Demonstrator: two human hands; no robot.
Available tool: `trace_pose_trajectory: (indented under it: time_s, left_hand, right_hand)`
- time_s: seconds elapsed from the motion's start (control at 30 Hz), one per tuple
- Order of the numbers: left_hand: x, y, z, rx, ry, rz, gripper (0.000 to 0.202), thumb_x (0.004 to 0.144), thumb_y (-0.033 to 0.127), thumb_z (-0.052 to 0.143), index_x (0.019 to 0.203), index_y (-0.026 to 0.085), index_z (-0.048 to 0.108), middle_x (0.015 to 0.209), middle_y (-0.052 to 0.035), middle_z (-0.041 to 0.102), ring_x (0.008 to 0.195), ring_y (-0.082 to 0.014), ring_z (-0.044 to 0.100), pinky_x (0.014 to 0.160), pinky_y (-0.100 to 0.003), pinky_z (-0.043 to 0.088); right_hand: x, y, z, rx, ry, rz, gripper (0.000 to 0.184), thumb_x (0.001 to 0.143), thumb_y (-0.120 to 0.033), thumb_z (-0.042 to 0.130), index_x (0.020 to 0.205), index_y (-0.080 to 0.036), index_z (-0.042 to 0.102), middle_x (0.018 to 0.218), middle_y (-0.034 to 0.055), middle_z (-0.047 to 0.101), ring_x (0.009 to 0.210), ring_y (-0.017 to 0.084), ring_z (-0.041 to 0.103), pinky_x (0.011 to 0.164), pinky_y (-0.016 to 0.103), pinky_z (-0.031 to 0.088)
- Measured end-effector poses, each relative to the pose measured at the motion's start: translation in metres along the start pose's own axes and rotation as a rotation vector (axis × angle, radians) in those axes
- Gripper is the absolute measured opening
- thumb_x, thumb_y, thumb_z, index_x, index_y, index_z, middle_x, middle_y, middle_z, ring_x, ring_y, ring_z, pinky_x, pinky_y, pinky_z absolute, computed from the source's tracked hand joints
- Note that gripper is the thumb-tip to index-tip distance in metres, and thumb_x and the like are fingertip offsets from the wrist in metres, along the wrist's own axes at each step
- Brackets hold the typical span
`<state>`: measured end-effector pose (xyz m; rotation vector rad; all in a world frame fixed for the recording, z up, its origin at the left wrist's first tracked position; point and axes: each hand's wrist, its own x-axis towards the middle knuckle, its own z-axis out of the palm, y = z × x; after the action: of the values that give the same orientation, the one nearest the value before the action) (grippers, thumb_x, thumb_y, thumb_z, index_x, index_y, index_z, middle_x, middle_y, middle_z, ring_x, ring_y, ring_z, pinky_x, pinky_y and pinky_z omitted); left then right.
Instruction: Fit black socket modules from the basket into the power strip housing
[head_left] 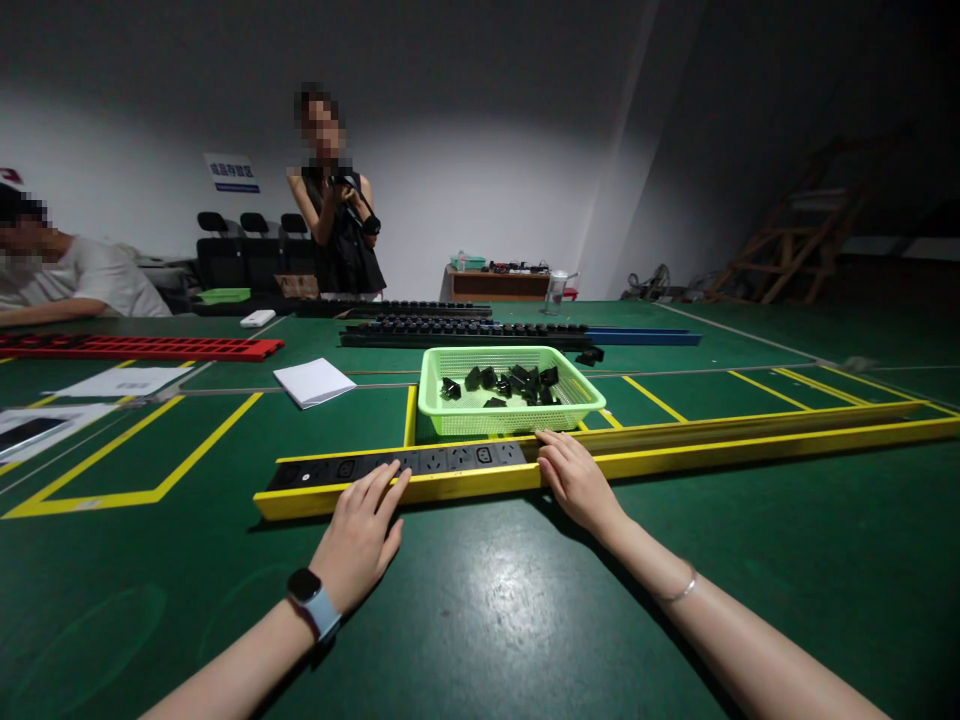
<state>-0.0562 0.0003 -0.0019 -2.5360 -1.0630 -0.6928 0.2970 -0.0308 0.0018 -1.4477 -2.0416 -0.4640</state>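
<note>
A long yellow channel (pixel 750 443) lies across the table in front of me, its left part filled with a row of black socket modules (pixel 460 457). My left hand (pixel 361 535), with a watch on the wrist, rests over the near wall, its fingers stretched out and their tips on the modules. At the right end of the row, my right hand (pixel 576 482) has its fingers curled over the channel's near wall; whether they also pinch a module is hidden. Just behind the channel stands a light green basket (pixel 510 422) holding several loose black socket modules (pixel 525 382).
The green table (pixel 480 620) bears yellow tape lines. Folded white paper (pixel 315 382) lies left of the basket, a red rail (pixel 142 347) farther left. Behind are black rails (pixel 457 335), a blue rail (pixel 641 337) and a clear cup (pixel 556 292). One person (pixel 337 215) stands opposite; another (pixel 82 275) sits left.
</note>
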Motion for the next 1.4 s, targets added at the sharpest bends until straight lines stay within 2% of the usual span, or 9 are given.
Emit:
trace_pose_trajectory:
  time_s: [0.2,0.33,0.47,0.77,1.0,1.4]
  left_hand:
    - [-0.001,-0.001,0.002,-0.004,0.019,0.008,0.055,0.088,0.020,0.047,0.142,0.018,0.035,0.141,-0.0130,0.046,0.128,-0.0278,0.042,0.104,-0.045,0.037]
    - [0.000,0.000,0.001,-0.003,0.013,0.003,0.055,0.088,0.020,0.046,0.142,0.019,0.034,0.141,-0.0128,0.046,0.129,-0.0277,0.042,0.104,-0.045,0.037]
    - [0.000,0.000,0.000,0.005,0.000,0.000,0.054,0.089,0.021,0.046,0.142,0.018,0.035,0.142,-0.0127,0.044,0.130,-0.0277,0.040,0.104,-0.045,0.036]
    - [0.000,0.000,0.000,0.009,-0.003,0.007,0.053,0.089,0.020,0.046,0.141,0.017,0.035,0.142,-0.0118,0.044,0.130,-0.0270,0.039,0.105,-0.044,0.034]
    - [0.000,-0.001,0.001,0.008,-0.004,0.007,0.054,0.089,0.020,0.047,0.141,0.017,0.036,0.142,-0.0120,0.044,0.130,-0.0271,0.040,0.105,-0.044,0.035]
    - [-0.001,-0.001,0.003,-0.007,0.028,0.009,0.054,0.088,0.020,0.048,0.141,0.017,0.037,0.141,-0.0120,0.046,0.129,-0.0271,0.041,0.105,-0.045,0.036]
  right_hand:
    - [-0.006,-0.004,-0.006,0.034,0.024,-0.072,0.022,0.092,-0.026,0.046,0.111,-0.021,0.057,0.132,0.0109,0.055,0.126,0.025,0.048,0.105,0.051,0.040]
    - [-0.007,-0.021,-0.012,0.072,-0.063,-0.178,0.034,0.092,-0.024,0.047,0.125,-0.021,0.050,0.137,0.0103,0.051,0.131,0.023,0.043,0.110,0.051,0.036]
    - [-0.006,-0.032,-0.013,0.090,-0.122,-0.232,0.040,0.092,-0.025,0.048,0.131,-0.020,0.045,0.138,0.0105,0.050,0.133,0.023,0.040,0.111,0.051,0.034]
    - [-0.005,-0.029,-0.009,0.098,-0.107,-0.201,0.037,0.092,-0.023,0.047,0.129,-0.021,0.047,0.134,0.0087,0.054,0.128,0.022,0.046,0.112,0.051,0.032]
    - [-0.004,-0.033,-0.004,0.098,-0.061,-0.147,0.040,0.092,-0.022,0.048,0.132,-0.023,0.047,0.129,0.0073,0.058,0.122,0.021,0.051,0.110,0.050,0.035]
    - [0.001,-0.038,-0.003,0.154,0.023,-0.106,0.028,0.091,-0.020,0.050,0.118,-0.021,0.057,0.116,0.0069,0.065,0.110,0.019,0.058,0.106,0.046,0.039]
